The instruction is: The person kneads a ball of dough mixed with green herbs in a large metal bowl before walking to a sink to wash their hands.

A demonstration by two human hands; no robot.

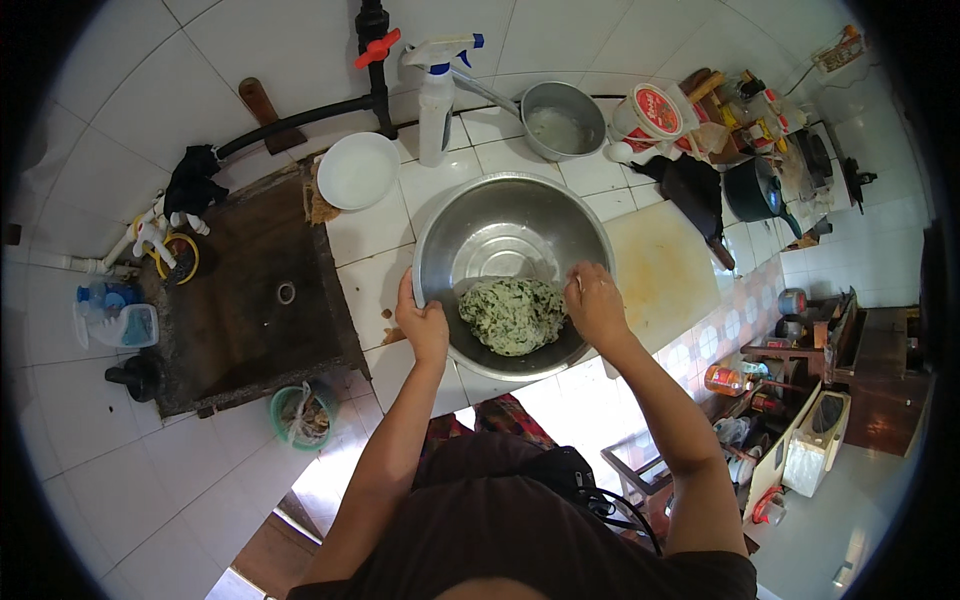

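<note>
A wide stainless steel bowl (495,225) stands on the white tiled counter before me. In it lies a lump of pale dough (514,315) flecked with chopped greens, towards the side nearest me. My left hand (423,322) grips the bowl's left rim, thumb on top. Over the right inner wall, my right hand (596,304) is at the dough's right edge with its fingers curled. Bits of dough seem to cling to those fingers. Its fingertips are partly hidden, so I cannot tell whether they pinch any dough.
Left is a dark stone sink (262,300); a white bowl (358,171) sits by its corner. Behind stand a spray bottle (435,112) and a saucepan (562,124). A cutting board (660,270) adjoins the bowl's right side, near a cleaver (694,199). Below hangs or stands a green basket (281,420).
</note>
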